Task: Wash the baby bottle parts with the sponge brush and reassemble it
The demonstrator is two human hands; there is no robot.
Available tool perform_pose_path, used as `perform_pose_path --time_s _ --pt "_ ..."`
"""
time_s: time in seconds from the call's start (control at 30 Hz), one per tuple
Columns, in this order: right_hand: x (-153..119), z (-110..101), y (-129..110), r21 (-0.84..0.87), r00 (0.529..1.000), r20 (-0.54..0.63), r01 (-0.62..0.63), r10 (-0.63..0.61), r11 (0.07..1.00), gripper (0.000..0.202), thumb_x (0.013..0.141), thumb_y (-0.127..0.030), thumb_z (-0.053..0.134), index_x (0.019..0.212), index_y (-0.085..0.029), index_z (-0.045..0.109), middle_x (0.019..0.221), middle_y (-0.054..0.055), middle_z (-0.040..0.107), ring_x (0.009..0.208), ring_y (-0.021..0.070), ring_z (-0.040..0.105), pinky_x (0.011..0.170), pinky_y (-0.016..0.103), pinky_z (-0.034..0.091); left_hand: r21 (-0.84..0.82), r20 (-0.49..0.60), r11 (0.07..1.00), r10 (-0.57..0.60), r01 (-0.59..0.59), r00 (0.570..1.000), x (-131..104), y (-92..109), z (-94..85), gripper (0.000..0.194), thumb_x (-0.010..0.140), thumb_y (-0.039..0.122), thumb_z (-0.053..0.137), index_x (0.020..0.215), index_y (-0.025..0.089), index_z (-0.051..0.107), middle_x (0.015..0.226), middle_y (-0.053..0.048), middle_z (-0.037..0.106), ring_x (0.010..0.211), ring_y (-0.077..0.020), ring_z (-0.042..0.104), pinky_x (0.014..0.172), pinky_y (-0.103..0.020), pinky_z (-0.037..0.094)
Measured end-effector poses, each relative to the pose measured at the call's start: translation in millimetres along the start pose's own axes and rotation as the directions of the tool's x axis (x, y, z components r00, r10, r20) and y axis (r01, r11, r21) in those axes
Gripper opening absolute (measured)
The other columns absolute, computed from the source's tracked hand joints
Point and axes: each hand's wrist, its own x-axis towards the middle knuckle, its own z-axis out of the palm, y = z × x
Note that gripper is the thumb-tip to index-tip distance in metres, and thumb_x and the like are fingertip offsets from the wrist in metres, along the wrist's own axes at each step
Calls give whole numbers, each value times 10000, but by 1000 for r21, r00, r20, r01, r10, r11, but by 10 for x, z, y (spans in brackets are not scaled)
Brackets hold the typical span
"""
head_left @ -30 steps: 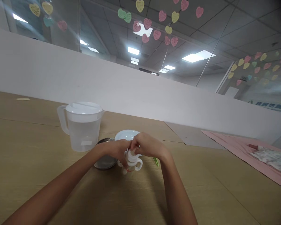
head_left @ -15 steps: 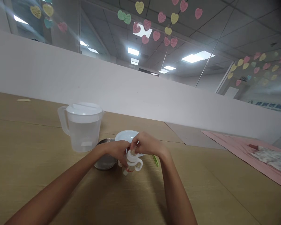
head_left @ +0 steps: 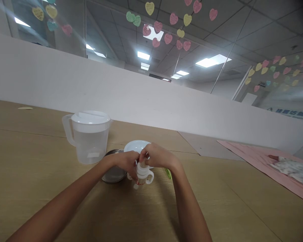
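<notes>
A baby bottle (head_left: 142, 175) with a white collar, two white side handles and red print stands in front of me over the table. My left hand (head_left: 128, 162) is closed round its left side. From above, my right hand (head_left: 157, 155) pinches the clear bottle nipple (head_left: 143, 164) at the top of the collar. My fingers partly cover both the nipple and the bottle's left side. Just behind the hands lies a white plate (head_left: 134, 146). To the left of the bottle is a round metal dish (head_left: 113, 175), partly hidden by my left forearm.
A lidded clear pitcher (head_left: 91, 143) holding water stands at the left. A green object (head_left: 168, 173) lies beside my right wrist. On the far right, a doll-like figure in patterned clothing (head_left: 295, 171) rests on a pink cloth (head_left: 257, 158). A white wall (head_left: 146, 104) bounds the table's back.
Almost nothing differs. My right fingers have shifted very slightly at the nipple, while the bottle and left hand stay in place.
</notes>
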Motion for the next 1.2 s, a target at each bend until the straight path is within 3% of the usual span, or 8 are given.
perform_pose_path --time_s 0.17,0.33,0.43,0.57,0.7,0.8,1.0,1.2 --pt "8 51 -19 0 981 127 -150 149 989 160 683 -137 472 730 -126 624 558 58 633 449 122 558 412 188 370 -37 -8 999 38 -38 999 -5 12 -1 510 475 269 753 960 208 610 928 15 654 826 -174 583 663 -210 425" --pt "24 83 -87 -59 956 227 -178 187 982 250 759 -165 375 837 -79 597 571 105 640 343 123 511 372 212 368 -38 -24 999 3 -4 1000 -9 18 -7 532 459 269 755 967 205 612 914 15 661 800 -175 589 638 -208 424" --pt "-13 36 -132 -134 956 188 -203 226 970 274 778 -208 373 858 -77 600 582 101 641 378 128 518 389 218 354 -3 -40 1000 -26 26 999 -10 6 -8 522 451 259 747 951 195 612 897 17 662 786 -177 588 622 -209 420" --pt "-65 -26 -139 -186 974 52 -208 221 960 256 708 -335 528 860 -149 616 741 66 662 607 146 589 462 204 344 19 -52 1000 -9 10 999 -9 -8 -1 480 458 264 733 919 193 617 855 26 657 772 -171 583 596 -199 408" --pt "-43 11 -127 -259 991 44 -110 125 960 193 683 -238 528 834 -183 634 860 49 654 757 156 586 526 208 338 16 -37 999 -34 35 999 -18 26 -3 395 456 290 743 823 185 641 782 30 654 721 -158 583 560 -193 399" --pt "17 81 -143 -329 996 40 -62 79 942 206 704 -182 469 814 -165 643 846 67 656 758 172 587 528 230 324 -32 -15 998 -45 44 999 -24 53 -10 348 452 272 750 772 176 649 761 27 659 703 -156 588 563 -201 409" --pt "90 147 -207 -379 990 33 -116 139 918 247 757 -217 444 863 -134 651 864 111 651 731 193 593 507 253 313 -53 -48 997 -62 60 997 -10 35 13 347 419 263 765 726 163 637 731 21 654 682 -164 589 542 -213 410" --pt "-5 62 -160 -227 980 64 -170 189 959 194 719 -254 514 826 -171 652 806 65 648 690 155 575 490 222 313 64 -17 995 -78 79 997 -73 102 -40 487 451 287 752 905 181 614 852 1 650 771 -189 596 602 -223 433"
